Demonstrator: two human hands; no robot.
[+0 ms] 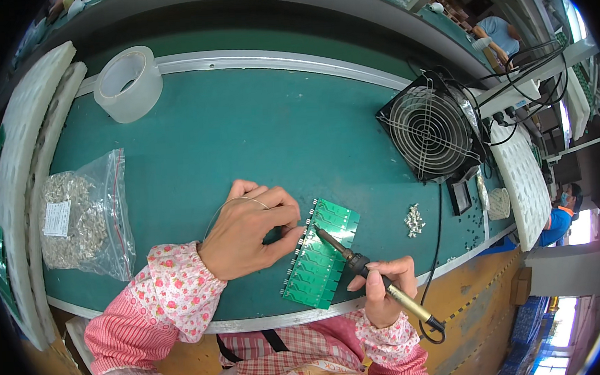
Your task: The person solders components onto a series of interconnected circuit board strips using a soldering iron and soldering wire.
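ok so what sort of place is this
Most likely an electronics assembly workshop. The right hand holds a soldering iron with its tip at a green circuit board, and a clear bag of small parts lies on the same bench.

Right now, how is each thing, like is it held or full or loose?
Right hand: closed around the soldering iron.
Soldering iron: held; hot or cold, can't tell.
Left hand: curled by the circuit board's edge.
Circuit board: lying on the table.
Bag: well filled; seal unclear.
Metal bits: loose, in a small pile.
Tape roll: not held.
Fan: on or off, can't tell.
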